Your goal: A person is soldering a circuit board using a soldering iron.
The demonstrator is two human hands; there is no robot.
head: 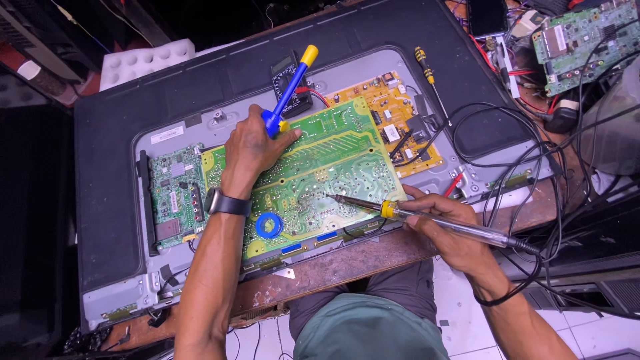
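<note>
My left hand [252, 148] grips a blue and yellow desoldering pump [291, 87], its tip down on the upper left of a large green circuit board [333, 160]. My right hand [448, 225] holds a soldering iron [400, 212] with a clear handle; the metal tip rests on the board's middle. The board lies solder side up on the open back of a flat television [120, 200]. A blue roll of solder [269, 226] sits on the board near my left wrist, which wears a dark watch.
A smaller green board [172, 197] sits at the left and an orange power board [393, 117] at the right of the chassis. A multimeter [288, 83], a yellow-black screwdriver [427, 73], tangled black cables [533, 173] and another green board [587, 40] lie at the right.
</note>
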